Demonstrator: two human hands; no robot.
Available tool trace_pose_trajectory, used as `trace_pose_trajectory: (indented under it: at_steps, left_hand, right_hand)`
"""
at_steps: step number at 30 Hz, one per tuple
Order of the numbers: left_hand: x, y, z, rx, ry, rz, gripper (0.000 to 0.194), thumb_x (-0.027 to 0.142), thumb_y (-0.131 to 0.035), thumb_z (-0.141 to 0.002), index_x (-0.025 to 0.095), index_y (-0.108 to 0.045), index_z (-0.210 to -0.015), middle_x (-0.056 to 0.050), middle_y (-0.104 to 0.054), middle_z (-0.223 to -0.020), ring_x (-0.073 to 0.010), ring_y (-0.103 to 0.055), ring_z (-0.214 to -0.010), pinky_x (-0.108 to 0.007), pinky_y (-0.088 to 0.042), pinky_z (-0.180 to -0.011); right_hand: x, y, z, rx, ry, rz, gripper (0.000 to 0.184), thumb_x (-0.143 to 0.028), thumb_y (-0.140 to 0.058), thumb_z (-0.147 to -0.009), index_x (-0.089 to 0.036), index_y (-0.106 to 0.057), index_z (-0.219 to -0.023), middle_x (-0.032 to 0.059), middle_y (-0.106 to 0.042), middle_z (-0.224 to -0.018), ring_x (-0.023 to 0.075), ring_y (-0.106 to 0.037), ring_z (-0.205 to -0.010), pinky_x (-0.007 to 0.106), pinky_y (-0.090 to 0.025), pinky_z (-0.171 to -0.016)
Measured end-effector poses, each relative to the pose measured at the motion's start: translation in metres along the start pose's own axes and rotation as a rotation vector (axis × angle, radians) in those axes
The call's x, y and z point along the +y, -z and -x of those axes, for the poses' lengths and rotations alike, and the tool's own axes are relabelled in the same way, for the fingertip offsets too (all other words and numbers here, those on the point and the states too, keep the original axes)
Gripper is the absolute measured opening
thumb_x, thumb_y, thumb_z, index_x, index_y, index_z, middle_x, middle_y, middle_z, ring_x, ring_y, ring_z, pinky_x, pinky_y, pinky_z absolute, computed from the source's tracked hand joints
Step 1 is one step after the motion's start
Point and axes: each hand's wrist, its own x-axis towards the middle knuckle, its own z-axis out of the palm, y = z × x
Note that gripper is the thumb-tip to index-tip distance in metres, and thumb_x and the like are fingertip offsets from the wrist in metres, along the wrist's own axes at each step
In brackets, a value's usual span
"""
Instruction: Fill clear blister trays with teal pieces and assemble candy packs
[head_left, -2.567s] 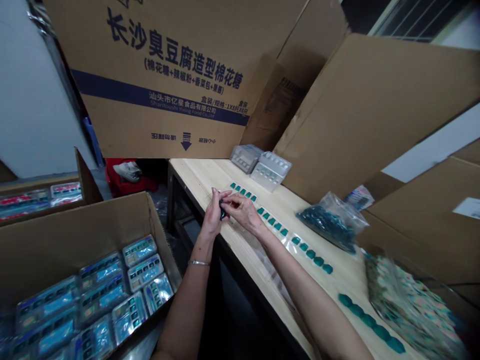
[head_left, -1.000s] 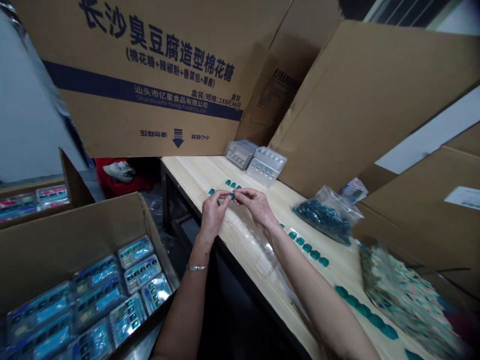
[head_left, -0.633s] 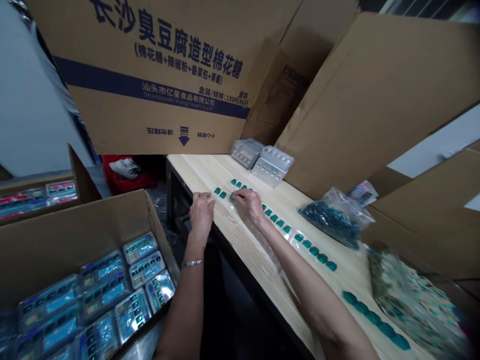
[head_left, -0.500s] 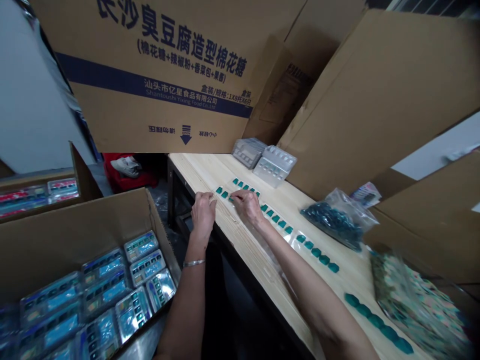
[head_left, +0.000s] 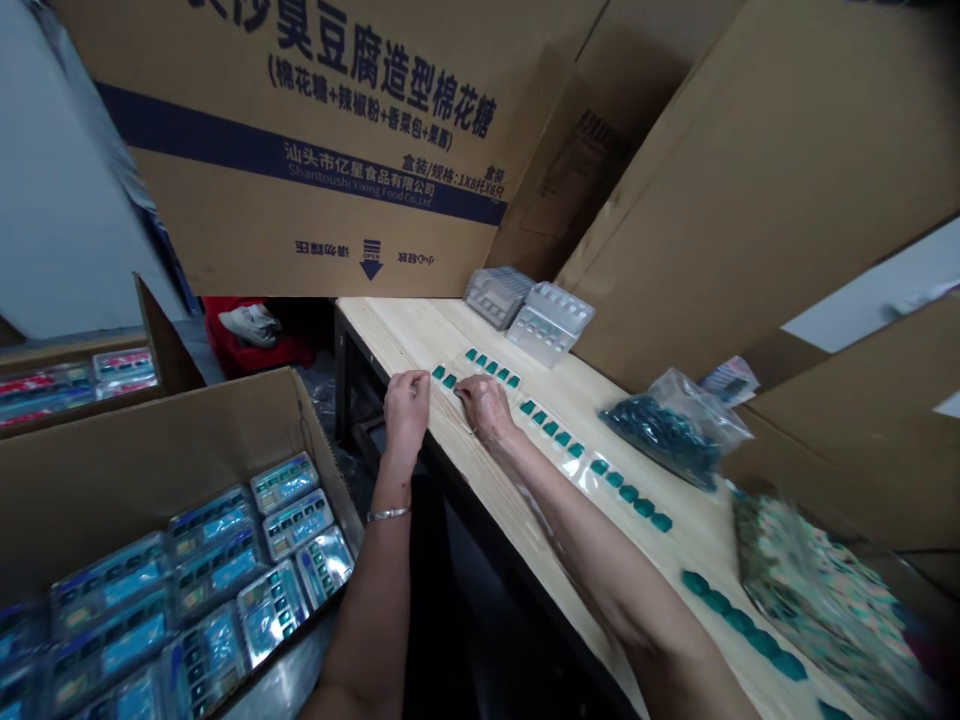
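My left hand (head_left: 407, 412) is closed at the table's near edge, thumb and fingers pressed together; anything in them is too small to make out. Beside it, my right hand (head_left: 487, 408) pinches a small dark teal piece at the end of a row. Two more teal pieces (head_left: 443, 377) lie just past the fingertips in that row. Behind the right hand is another row of teal pieces (head_left: 491, 368), seemingly in a clear tray. Further rows run toward the right: one in a clear tray (head_left: 551, 430), another teal row (head_left: 631, 494), and a row of larger teal pieces (head_left: 742, 622).
Clear plastic trays (head_left: 551, 320) are stacked at the table's far end. Bags of dark teal pieces (head_left: 667, 432) and multicoloured pieces (head_left: 825, 590) lie to the right. A carton (head_left: 225, 425) of filled clear packs stands at left. Large cardboard boxes (head_left: 315, 220) wall the back.
My right hand has shifted slightly left and its fingers have lowered at the row's end. My left hand stays closed in nearly the same place. The view has moved slightly.
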Motion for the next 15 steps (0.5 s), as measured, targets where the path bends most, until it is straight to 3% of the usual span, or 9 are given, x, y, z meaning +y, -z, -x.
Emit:
trace_pose_trajectory:
  at_steps: [3,5,7,10,15]
  left_hand:
    - [0.014,-0.003,0.003,-0.060,0.223,0.601,0.026,0.038,-0.052,-0.082,0.015,-0.063,-0.090,-0.003,-0.055,-0.077,-0.0056,-0.044,-0.050,-0.017,-0.032,-0.041]
    - [0.021,-0.006,0.005,-0.103,0.355,0.911,0.028,0.037,-0.053,-0.082,0.013,-0.063,-0.090,-0.002,-0.053,-0.074,-0.0040,-0.043,-0.048,-0.015,-0.028,-0.038]
    - [0.024,-0.009,0.006,-0.101,0.460,1.097,0.024,0.033,-0.055,-0.082,0.011,-0.062,-0.086,-0.002,-0.052,-0.071,-0.0046,-0.045,-0.051,-0.015,-0.031,-0.041]
    - [0.026,-0.018,0.010,-0.053,0.577,1.181,0.021,0.030,-0.052,-0.084,0.012,-0.062,-0.086,-0.001,-0.052,-0.070,-0.0058,-0.048,-0.054,-0.017,-0.039,-0.048]
    - [0.032,-0.031,0.018,0.026,0.648,1.159,0.025,0.030,-0.046,-0.087,0.011,-0.062,-0.084,-0.001,-0.053,-0.073,-0.0054,-0.050,-0.058,-0.017,-0.041,-0.055]
  right_hand:
    - [-0.004,0.014,0.007,0.077,0.043,-0.115,0.023,-0.017,-0.057,-0.078,-0.016,-0.066,-0.100,0.0104,-0.066,-0.103,0.0214,-0.059,-0.097,0.032,-0.044,-0.085]
    - [-0.012,0.027,0.014,0.154,0.022,-0.234,0.023,-0.021,-0.056,-0.079,-0.015,-0.064,-0.100,0.0103,-0.065,-0.101,0.0195,-0.060,-0.090,0.031,-0.047,-0.080]
    - [-0.024,0.040,0.021,0.193,-0.012,-0.341,0.018,-0.025,-0.055,-0.081,-0.015,-0.065,-0.092,0.0081,-0.065,-0.090,0.0163,-0.060,-0.076,0.028,-0.048,-0.071]
    - [-0.043,0.049,0.033,0.167,0.033,-0.410,0.014,-0.027,-0.059,-0.078,-0.017,-0.065,-0.085,0.0055,-0.063,-0.084,0.0143,-0.057,-0.070,0.026,-0.048,-0.066]
    - [-0.057,0.038,0.043,0.136,0.130,-0.346,0.020,-0.016,-0.056,-0.074,-0.018,-0.064,-0.093,0.0054,-0.061,-0.084,0.0159,-0.056,-0.076,0.029,-0.047,-0.073]
